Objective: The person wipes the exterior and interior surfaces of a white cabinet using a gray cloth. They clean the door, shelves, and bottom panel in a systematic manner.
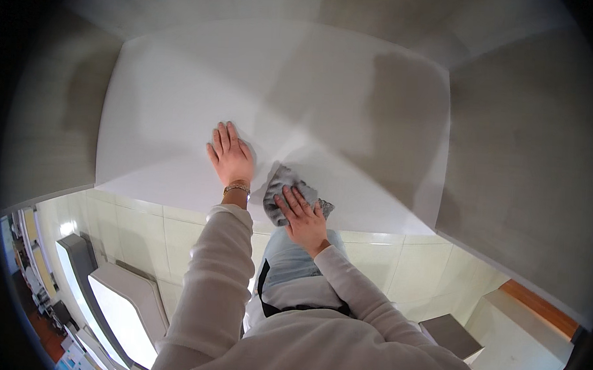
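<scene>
My left hand (233, 155) lies palm down on a white flat panel (191, 91), fingers a little apart and holding nothing. A bracelet or watch (237, 187) circles that wrist. Close to the panel's near edge, my right hand (305, 220) presses on a crumpled grey cloth (277, 191). Its fingers spread over the cloth, and part of the cloth is hidden under the palm.
Grey walls stand at the left (57, 105), right (521, 145) and far side of the panel. Behind me are a pale tiled floor (141, 228), lit white panels (117, 306) at lower left, and a box-like block (451, 335) at lower right.
</scene>
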`<action>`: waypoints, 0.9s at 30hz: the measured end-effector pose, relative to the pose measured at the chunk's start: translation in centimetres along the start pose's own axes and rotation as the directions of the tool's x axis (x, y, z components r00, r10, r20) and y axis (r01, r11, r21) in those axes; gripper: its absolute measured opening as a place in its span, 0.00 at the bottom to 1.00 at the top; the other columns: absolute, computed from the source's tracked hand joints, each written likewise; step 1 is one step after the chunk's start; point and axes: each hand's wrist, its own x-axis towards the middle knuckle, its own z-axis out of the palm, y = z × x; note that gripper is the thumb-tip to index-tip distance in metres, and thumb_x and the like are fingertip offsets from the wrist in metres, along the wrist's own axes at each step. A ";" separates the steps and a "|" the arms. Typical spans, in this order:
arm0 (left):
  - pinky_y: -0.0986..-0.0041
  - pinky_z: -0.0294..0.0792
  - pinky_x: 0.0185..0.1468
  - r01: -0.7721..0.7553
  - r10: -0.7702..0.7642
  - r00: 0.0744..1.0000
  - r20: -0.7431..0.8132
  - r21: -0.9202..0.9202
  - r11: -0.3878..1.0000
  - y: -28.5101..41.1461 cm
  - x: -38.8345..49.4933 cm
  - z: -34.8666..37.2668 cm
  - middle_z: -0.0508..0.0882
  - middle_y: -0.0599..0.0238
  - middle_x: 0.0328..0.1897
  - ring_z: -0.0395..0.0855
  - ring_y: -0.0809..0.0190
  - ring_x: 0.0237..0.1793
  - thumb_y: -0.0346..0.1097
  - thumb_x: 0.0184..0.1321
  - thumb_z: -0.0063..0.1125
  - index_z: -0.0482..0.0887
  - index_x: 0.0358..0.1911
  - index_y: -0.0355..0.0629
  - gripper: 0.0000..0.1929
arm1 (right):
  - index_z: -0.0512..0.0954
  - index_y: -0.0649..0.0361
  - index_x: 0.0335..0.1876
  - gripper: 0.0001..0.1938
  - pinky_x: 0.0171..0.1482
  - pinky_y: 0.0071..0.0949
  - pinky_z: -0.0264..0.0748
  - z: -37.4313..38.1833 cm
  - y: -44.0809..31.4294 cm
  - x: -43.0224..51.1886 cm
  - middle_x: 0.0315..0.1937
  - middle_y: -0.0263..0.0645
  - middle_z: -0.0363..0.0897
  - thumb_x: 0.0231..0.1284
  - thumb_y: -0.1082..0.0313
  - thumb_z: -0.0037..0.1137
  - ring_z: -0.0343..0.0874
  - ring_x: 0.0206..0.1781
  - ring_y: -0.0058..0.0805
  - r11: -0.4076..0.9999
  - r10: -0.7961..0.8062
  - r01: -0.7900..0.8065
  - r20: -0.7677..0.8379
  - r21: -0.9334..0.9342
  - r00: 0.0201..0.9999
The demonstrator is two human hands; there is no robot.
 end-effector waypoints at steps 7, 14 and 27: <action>0.60 0.39 0.70 -0.003 0.003 1.000 -0.001 -0.022 1.000 0.2 0.3 0.2 0.57 0.67 0.70 0.50 0.61 0.69 0.41 0.63 0.29 0.56 0.65 0.50 0.25 | 0.72 0.59 0.47 0.19 0.40 0.45 0.62 -3.4 13.4 -9.2 0.28 0.42 0.72 0.46 0.69 0.49 0.72 0.36 0.44 0.839 0.544 -0.517 -0.214 0.173 0.812; 0.62 0.38 0.70 -0.039 0.048 0.998 0.035 -0.217 0.975 -0.3 1.2 0.5 0.56 0.67 0.70 0.49 0.59 0.70 0.41 0.63 0.29 0.58 0.64 0.48 0.24 | 0.62 0.52 0.63 0.33 0.62 0.45 0.54 -2.2 12.2 -9.4 0.70 0.40 0.46 0.43 0.74 0.52 0.52 0.68 0.44 0.801 0.599 -0.541 -0.300 0.258 0.743; 0.62 0.35 0.70 0.203 -0.201 0.979 0.032 -0.152 0.967 -11.3 -1.5 -0.7 0.50 0.65 0.72 0.44 0.60 0.71 0.44 0.64 0.29 0.53 0.66 0.50 0.26 | 0.63 0.54 0.61 0.27 0.50 0.44 0.63 -3.9 15.0 -8.1 0.48 0.45 0.72 0.51 0.63 0.50 0.70 0.50 0.43 0.782 0.623 -0.615 -0.082 0.105 0.778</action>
